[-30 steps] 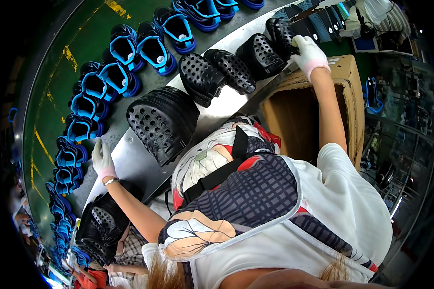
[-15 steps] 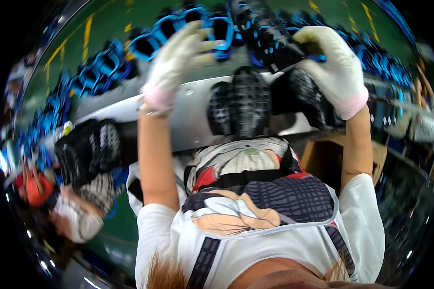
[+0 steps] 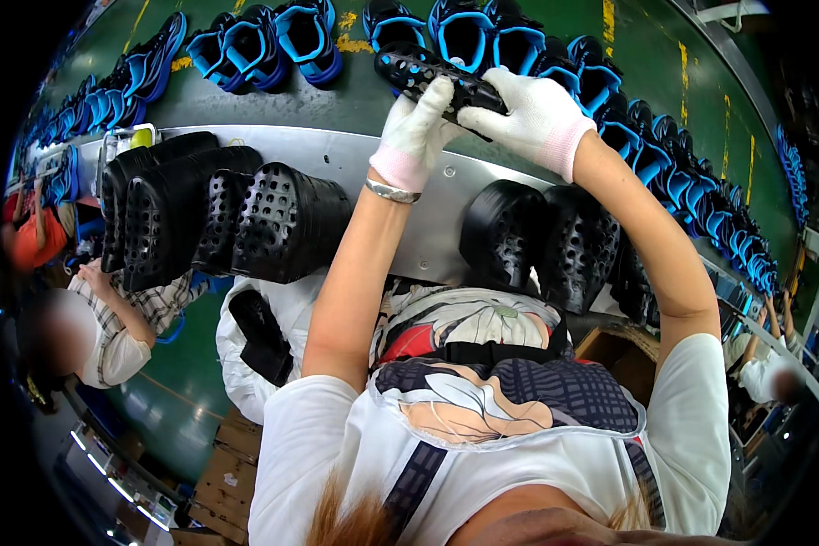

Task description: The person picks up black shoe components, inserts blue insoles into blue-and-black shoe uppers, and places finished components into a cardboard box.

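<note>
Both hands are on the black perforated piece (image 3: 428, 73) now. 0.5 s ago the left hand (image 3: 419, 127) was held well apart from it with the fingers spread, and the right hand (image 3: 528, 114) was alongside it. Back then the piece stood steeply; now it lies nearer level, slanting down toward the right hand. The left hand grips it near the middle, thumb on top, and the right hand is closed on its right end. The view has swung too, so 4 black perforated stacks (image 3: 273, 218) show to the left of the arms, on the table (image 3: 409, 250).

From here I can't see most of the gripping fingers, as the piece and the hands themselves cover them. The piece also hides part of the blue-and-black shoes (image 3: 311, 71) behind it, though blue glints through its holes. More dark stacks (image 3: 505, 232) sit beside the right forearm, the farthest partly covered by it. The rows of shoes blur together toward the rim.

The cardboard box (image 3: 621, 350) by the right elbow is mostly hidden by the apron (image 3: 482, 382) and arm; I can't make out what it holds. The near shoes gape upward, dark inside their blue linings.
</note>
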Demonstrator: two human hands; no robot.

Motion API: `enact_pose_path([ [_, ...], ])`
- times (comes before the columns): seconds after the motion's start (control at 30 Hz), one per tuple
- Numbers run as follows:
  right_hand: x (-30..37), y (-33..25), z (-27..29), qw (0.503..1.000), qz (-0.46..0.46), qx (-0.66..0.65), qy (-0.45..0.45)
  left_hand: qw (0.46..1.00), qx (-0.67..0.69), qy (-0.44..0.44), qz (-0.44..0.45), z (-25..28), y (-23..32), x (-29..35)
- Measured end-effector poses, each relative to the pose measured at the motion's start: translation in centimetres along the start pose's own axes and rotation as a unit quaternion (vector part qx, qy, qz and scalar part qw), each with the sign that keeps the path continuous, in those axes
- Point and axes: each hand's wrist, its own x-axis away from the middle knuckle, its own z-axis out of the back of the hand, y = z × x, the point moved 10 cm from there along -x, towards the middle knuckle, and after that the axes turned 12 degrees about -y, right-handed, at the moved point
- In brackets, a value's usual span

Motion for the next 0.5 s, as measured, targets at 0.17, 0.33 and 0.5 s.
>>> enact_pose_path([
  [0.17,-4.3,0.3,-0.3,0.997,-0.046,0.010,-0.057,0.988,-0.035,0.067,0.135,3.3,-0.2,0.1],
  [0.33,-9.9,2.4,-0.5,0.992,-0.087,0.026,-0.091,0.746,-0.625,0.218,-0.066,7.3,5.0,0.3],
  [0.5,-15.2,1.3,-0.4,0.981,-0.124,0.144,-0.024,0.688,-0.706,0.166,-0.036,8.4,2.9,-2.5],
])
